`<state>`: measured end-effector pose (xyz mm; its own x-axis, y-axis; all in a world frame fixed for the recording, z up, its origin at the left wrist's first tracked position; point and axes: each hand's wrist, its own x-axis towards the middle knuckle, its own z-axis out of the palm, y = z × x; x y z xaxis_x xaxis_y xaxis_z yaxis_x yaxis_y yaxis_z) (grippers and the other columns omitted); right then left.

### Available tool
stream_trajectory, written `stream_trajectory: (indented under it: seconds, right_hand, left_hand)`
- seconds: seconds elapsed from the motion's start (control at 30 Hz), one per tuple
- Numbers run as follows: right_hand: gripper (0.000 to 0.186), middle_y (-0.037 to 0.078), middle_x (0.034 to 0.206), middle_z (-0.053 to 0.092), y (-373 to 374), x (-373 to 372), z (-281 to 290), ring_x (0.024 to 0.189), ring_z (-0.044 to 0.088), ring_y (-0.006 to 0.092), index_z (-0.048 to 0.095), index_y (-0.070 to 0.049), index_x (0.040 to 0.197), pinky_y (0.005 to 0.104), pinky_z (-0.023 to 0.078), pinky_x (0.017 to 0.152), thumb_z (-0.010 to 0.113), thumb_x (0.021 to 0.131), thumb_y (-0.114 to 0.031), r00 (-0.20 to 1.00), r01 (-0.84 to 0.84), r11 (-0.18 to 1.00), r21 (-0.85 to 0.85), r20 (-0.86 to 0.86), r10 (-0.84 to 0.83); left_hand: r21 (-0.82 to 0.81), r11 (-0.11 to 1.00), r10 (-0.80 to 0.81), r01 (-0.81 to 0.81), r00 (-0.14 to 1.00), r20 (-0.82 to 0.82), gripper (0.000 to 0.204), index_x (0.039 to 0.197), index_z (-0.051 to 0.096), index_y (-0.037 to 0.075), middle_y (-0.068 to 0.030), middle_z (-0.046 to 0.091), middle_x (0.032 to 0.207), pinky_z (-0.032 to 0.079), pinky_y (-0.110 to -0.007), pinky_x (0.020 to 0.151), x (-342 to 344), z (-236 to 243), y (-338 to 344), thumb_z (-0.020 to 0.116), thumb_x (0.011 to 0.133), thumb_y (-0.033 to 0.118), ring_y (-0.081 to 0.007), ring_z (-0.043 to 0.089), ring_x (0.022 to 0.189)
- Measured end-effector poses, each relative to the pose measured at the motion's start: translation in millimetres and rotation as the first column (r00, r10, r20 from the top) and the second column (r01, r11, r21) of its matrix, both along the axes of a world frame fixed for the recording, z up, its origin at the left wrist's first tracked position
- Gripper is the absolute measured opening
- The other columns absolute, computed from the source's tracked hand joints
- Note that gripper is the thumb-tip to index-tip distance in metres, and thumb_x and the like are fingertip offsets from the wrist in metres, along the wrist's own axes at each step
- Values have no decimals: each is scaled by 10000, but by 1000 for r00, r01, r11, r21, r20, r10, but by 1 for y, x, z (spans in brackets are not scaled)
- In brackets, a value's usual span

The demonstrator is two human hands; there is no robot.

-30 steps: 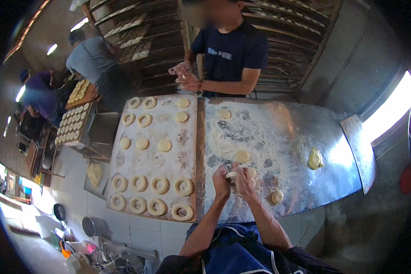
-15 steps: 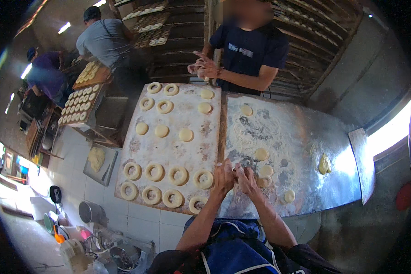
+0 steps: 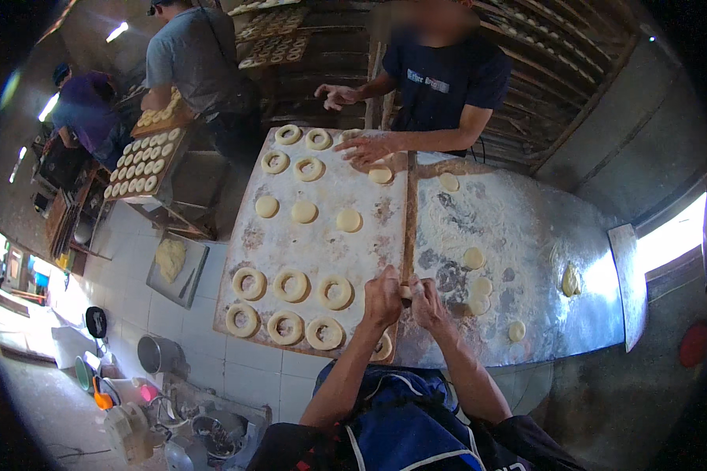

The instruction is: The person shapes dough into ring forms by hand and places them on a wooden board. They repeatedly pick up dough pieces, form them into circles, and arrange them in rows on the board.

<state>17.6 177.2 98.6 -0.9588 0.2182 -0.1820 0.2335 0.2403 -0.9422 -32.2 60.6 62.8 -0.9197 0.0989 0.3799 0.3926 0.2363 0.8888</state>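
My left hand (image 3: 382,298) and my right hand (image 3: 426,302) are closed on a small piece of dough (image 3: 405,292) between them, above the edge of a floured board (image 3: 243,235) and the floured metal table (image 3: 526,235). Rows of dough rings (image 3: 289,274) lie on the board left of my hands, with several flat dough rounds (image 3: 348,209) farther back. Other rounds (image 3: 473,257) lie on the metal to my right, along with a dough lump (image 3: 571,284).
A co-worker (image 3: 448,94) stands across the table, hands over the board's far end. Two other people (image 3: 188,63) work at back left beside doughnut trays (image 3: 111,191). A dough tray (image 3: 199,274), pots and machinery (image 3: 206,436) stand lower left. Racks (image 3: 558,47) line the back.
The co-worker's hands have separated, one moving down onto the board. My hands have shifted slightly with the dough between them. The view has turned, so the table appears higher and farther right.
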Motion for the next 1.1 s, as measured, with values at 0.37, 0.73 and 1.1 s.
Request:
stream_trajectory:
  seconds: [0.37, 0.73, 1.1]
  right_hand:
    - [435, 115, 825, 537, -20, -13, -26, 766, 520, 195, 550, 34, 919, 368, 439, 688, 560, 966, -397, 995, -73, 964, 255, -44, 87]
    - [290, 141, 970, 609, -31, -16, -42, 872, 618, 215, 555, -5, 893, 352, 498, 728, 543, 985, -280, 816, 94, 996, -3, -573, -79]
    - [466, 160, 774, 594, -28, -20, -29, 809, 606, 308, 661, 5, 975, 369, 483, 810, 554, 941, -448, 991, -16, 993, -115, -137, 0]
  left_hand:
    - [167, 986, -66, 28, 972, 228, 264, 712, 418, 110, -2, 380, 674, 416, -305, 590, -10, 3, -27, 477, 953, 199, -143, 456, 615]
    - [931, 350, -467, -105, 842, 271, 327, 701, 432, 129, 7, 366, 634, 348, -350, 543, -21, 3, -32, 486, 949, 335, -174, 405, 541]
    - [795, 602, -416, -67, 824, 384, 385, 707, 462, 85, -20, 443, 641, 396, -317, 573, -30, 4, -38, 401, 983, 347, -128, 440, 600]
